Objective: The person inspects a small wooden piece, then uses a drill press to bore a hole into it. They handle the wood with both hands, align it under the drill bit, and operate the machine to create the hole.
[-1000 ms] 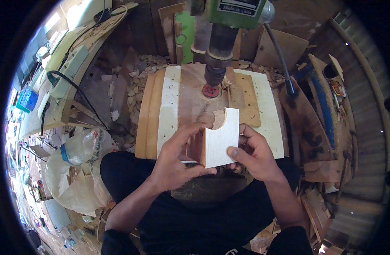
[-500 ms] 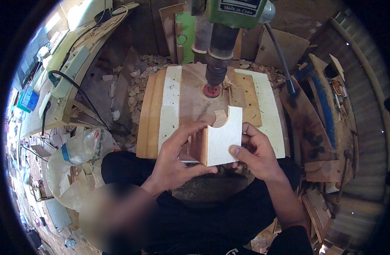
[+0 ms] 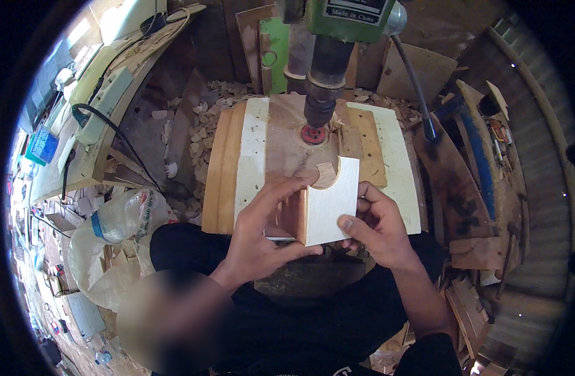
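Between my hands is a small wooden piece [image 3: 331, 210] with a pale face, brown edges and a rounded notch in its upper corner. My left hand [image 3: 262, 229] grips its left side, the fingers partly behind it. On the right edge, my right hand [image 3: 378, 229] pinches it, thumb on the pale face and fingers curled behind. Just beyond stands a green drill press [image 3: 347, 22]. Its dark chuck [image 3: 319, 106] points down at a red round cutter [image 3: 312, 134] set at the wooden worktable [image 3: 281, 150].
Light boards [image 3: 388, 150] are fixed along the worktable's right side. Wood offcuts [image 3: 206, 125] lie heaped behind and left of it. A clear plastic bag [image 3: 121, 232] of scraps sits at left, below a bench with a power strip [image 3: 105, 103]. A black cable [image 3: 413, 81] hangs at right.
Almost nothing differs. Both hands keep the same hold on the wooden piece, which has shifted very slightly.
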`<state>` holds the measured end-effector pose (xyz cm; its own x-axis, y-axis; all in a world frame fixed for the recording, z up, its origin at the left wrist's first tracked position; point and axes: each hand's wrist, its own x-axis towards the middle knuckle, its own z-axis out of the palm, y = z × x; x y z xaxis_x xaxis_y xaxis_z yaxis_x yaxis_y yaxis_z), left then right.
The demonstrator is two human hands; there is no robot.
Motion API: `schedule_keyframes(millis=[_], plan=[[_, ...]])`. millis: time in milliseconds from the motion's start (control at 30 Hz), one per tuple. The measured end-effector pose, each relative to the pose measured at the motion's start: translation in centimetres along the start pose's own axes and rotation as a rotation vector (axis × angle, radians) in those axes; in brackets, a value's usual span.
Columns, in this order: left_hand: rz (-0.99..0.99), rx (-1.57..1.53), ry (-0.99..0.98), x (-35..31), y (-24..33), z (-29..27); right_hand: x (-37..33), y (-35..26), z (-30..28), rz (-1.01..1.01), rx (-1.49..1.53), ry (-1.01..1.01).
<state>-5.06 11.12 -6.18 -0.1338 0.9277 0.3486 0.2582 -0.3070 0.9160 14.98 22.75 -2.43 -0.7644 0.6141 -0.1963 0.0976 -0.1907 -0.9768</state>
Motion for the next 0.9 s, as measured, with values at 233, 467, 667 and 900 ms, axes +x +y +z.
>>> schedule_keyframes(millis=[233,467,667,900], plan=[[0.002,-0.024,0.001,-0.1,-0.2,0.1,-0.1,-0.3,0.1,-0.008,-0.054,0.012],[0.057,-0.122,0.105,-0.2,-0.5,0.8,-0.3,-0.5,0.2,-0.036,-0.049,0.009],[0.23,-0.069,0.12,0.0,-1.1,1.0,-0.3,-0.4,0.2,-0.067,-0.083,0.027],[0.267,-0.082,0.113,0.0,-1.1,1.0,-0.4,-0.4,0.0,-0.115,-0.117,-0.002]])
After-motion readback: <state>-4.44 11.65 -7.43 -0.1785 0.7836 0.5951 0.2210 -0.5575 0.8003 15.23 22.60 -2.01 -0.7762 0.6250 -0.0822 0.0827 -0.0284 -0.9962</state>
